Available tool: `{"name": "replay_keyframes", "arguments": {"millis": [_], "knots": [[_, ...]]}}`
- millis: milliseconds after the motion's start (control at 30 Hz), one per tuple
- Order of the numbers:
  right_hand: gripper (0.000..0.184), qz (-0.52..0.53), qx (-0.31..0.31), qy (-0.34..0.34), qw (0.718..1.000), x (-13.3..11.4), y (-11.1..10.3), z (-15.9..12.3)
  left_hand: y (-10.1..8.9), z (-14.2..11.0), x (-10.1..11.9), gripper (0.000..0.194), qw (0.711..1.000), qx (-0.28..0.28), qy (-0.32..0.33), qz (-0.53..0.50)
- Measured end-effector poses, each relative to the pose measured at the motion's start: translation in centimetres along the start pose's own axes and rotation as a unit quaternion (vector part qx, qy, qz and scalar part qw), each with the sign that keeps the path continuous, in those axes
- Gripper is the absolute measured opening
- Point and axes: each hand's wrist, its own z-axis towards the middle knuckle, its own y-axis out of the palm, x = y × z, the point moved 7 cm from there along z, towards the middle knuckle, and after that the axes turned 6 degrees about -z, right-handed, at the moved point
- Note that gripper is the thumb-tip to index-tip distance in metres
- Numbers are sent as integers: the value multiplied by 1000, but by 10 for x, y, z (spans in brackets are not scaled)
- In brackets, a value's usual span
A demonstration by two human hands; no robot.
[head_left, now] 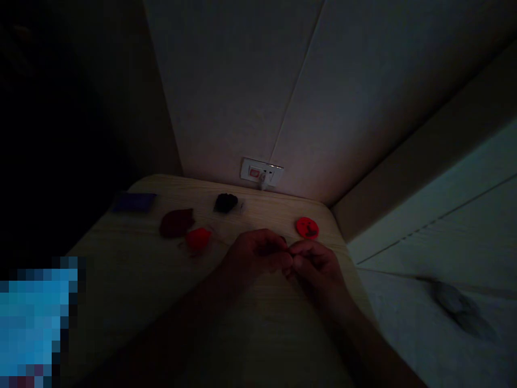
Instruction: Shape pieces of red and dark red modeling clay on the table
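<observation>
In the dim head view, my left hand (258,252) and my right hand (321,269) meet over the wooden tabletop, thumbs and fingers pinched together at the tips. Whatever lies between the fingertips is too small and dark to name. Just beyond my right hand lies a flat, bright red disc (304,222) with dark marks on its face. Left of my left hand sits a red lump (197,238), touching or very near a dark red flat piece (176,223). A black lump (226,202) rests farther back, apparently on a clear wrapper.
A purple packet (134,202) lies at the table's far left. On the wall behind the wooden table (133,264) is a socket plate (262,171) with a plug in it. A pale panel stands along the right side. A pixelated blue patch covers the lower left corner.
</observation>
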Motion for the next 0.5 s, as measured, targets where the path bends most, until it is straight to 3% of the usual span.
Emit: {"name": "replay_keyframes", "arguments": {"millis": [300, 500], "knots": [[7, -24, 0, -1, 1000, -4, 2, 0, 0, -1, 1, 21, 1000, 3, -4, 4], [9, -33, -10, -3, 999, -4, 3, 1, -2, -1, -2, 27, 1000, 16, -13, 9]]}}
